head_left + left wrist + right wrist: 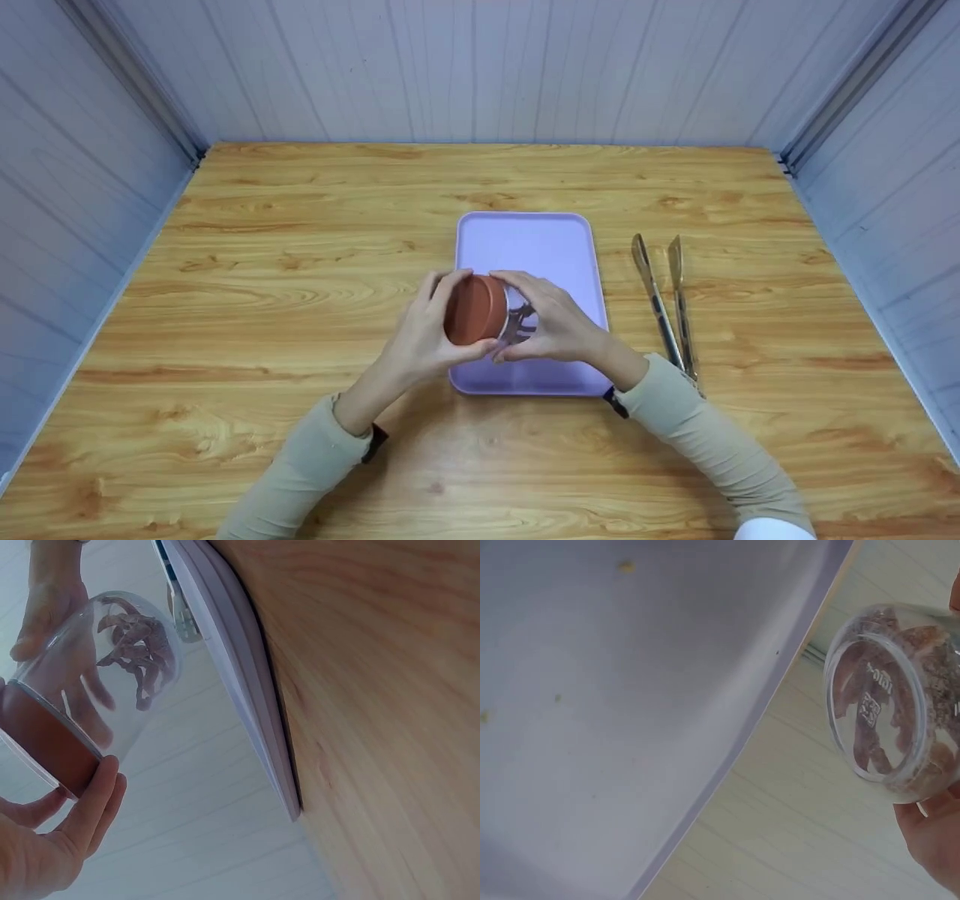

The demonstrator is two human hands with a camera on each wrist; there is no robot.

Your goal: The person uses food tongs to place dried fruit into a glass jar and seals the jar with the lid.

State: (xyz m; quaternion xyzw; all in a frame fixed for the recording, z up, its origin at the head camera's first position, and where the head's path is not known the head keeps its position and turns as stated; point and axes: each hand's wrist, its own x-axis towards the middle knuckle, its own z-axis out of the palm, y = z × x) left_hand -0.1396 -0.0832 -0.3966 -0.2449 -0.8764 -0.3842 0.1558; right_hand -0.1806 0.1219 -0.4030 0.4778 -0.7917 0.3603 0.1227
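Note:
A clear plastic jar (124,716) with a reddish-brown lid (474,309) is held tilted on its side above the lilac tray (525,240). Dark brown, irregular strips (139,649) lie inside, towards the jar's base; their exact kind I cannot tell. My left hand (427,334) grips the lid, fingers over its top and thumb below. My right hand (559,319) curls round the jar's clear body. In the right wrist view the jar's round base (877,705) faces the camera, with moulded marks on it.
Metal tongs (664,307) lie on the wooden table (262,300) just right of the tray, partly behind the right sleeve. A few small yellowish crumbs (626,566) dot the tray. Pale panelled walls (472,71) enclose the table at the back and sides.

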